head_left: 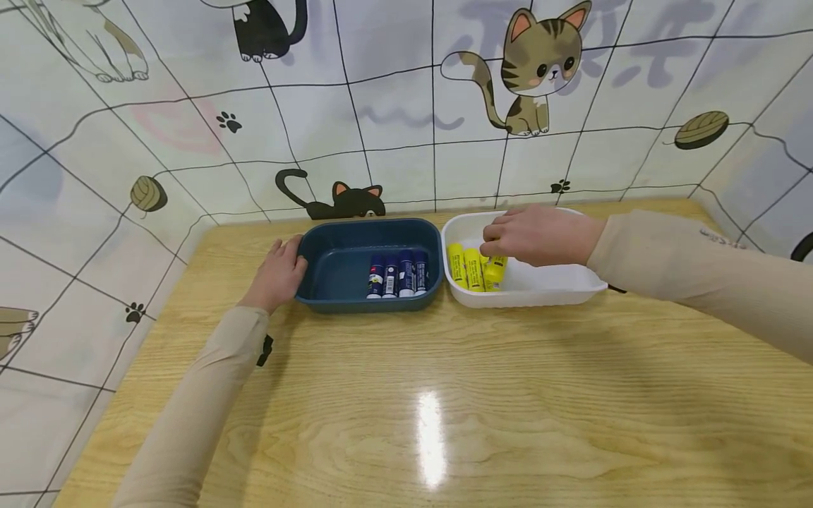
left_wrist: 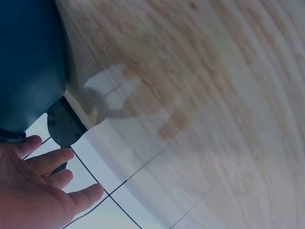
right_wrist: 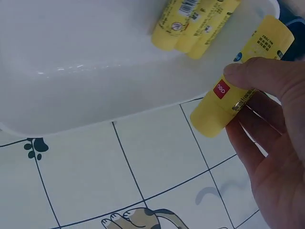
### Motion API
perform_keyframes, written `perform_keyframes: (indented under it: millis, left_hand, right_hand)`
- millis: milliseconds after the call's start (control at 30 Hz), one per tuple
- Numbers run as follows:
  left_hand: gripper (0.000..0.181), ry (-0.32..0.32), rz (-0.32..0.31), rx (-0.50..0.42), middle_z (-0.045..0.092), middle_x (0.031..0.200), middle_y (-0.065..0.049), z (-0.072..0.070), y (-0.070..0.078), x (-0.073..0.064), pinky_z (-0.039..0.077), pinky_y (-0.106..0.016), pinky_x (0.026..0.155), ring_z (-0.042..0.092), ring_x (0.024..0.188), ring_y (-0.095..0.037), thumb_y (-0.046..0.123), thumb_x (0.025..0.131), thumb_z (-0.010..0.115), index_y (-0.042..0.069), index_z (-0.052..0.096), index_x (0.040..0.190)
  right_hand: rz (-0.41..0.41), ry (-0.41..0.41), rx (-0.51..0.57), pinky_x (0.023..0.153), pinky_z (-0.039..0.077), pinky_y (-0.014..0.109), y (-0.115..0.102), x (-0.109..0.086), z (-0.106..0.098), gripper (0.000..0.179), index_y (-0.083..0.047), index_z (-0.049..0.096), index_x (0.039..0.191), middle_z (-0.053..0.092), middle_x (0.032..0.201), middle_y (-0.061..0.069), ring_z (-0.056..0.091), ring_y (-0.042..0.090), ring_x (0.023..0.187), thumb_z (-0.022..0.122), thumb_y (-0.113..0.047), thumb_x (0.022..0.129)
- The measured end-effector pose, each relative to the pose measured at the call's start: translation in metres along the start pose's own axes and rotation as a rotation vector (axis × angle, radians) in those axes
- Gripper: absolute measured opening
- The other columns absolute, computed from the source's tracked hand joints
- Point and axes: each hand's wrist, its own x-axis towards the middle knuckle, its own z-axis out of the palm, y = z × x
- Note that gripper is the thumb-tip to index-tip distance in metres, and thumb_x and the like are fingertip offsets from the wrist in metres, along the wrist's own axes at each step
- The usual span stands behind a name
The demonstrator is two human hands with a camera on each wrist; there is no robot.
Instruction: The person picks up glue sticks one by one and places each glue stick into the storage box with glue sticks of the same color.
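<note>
My right hand (head_left: 549,234) pinches a yellow glue stick (right_wrist: 217,102) between thumb and fingers, over the white bin (head_left: 540,283). In the right wrist view the stick is tilted, with a red label showing beside the thumb. Several more yellow glue sticks (head_left: 473,269) lie side by side at the left end of that bin. At the left end of the dark blue bin (head_left: 333,271) is my left hand (head_left: 276,275), touching its rim with relaxed fingers. Several dark blue glue sticks (head_left: 406,274) with white ends stand in a row in the right part of the blue bin.
Both bins sit side by side near the back edge of a wooden table (head_left: 356,395). Behind and left of it hangs a white backdrop (head_left: 400,169) with cat drawings and grid lines. Light reflects off the tabletop at the front.
</note>
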Motion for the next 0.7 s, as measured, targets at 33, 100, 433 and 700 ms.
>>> perform_keyframes:
  millis: [33,100,433,700]
  left_hand:
    - [0.053,0.000,-0.002,0.000,0.024,0.152,-0.029,0.000,0.000,0.000,0.013,-0.061,0.110,0.009,0.141,-0.047,0.016,0.102,0.026,-0.006,0.021,0.150]
    - [0.052,0.002,-0.002,0.002,0.024,0.152,-0.029,0.000,0.000,0.001,0.013,-0.061,0.110,0.009,0.141,-0.047,0.016,0.102,0.026,-0.006,0.021,0.149]
    - [0.052,0.000,0.003,0.000,0.024,0.152,-0.029,0.000,0.000,0.001,0.014,-0.061,0.110,0.009,0.141,-0.047,0.016,0.102,0.025,-0.006,0.021,0.149]
    - [0.052,0.004,0.006,0.000,0.024,0.152,-0.028,0.002,-0.003,0.001,0.014,-0.061,0.110,0.009,0.141,-0.047,0.016,0.103,0.025,-0.006,0.021,0.150]
  right_hand:
    - [0.001,-0.008,0.009,0.070,0.049,0.036,0.001,0.000,0.002,0.030,-0.005,0.064,0.097,0.059,0.089,0.007,0.057,0.023,0.079,0.072,0.012,0.073]
    - [0.001,-0.030,0.028,0.071,0.050,0.036,0.003,-0.001,0.007,0.031,-0.006,0.064,0.096,0.059,0.089,0.006,0.057,0.023,0.078,0.074,0.011,0.073]
    - [-0.014,-0.193,0.089,0.082,0.052,0.040,0.004,0.004,0.034,0.032,-0.008,0.068,0.104,0.065,0.100,0.008,0.063,0.027,0.092,0.077,0.006,0.077]
    - [-0.035,-0.225,0.065,0.081,0.053,0.039,0.006,0.005,0.044,0.034,-0.009,0.069,0.106,0.065,0.102,0.007,0.062,0.027,0.096,0.078,0.005,0.077]
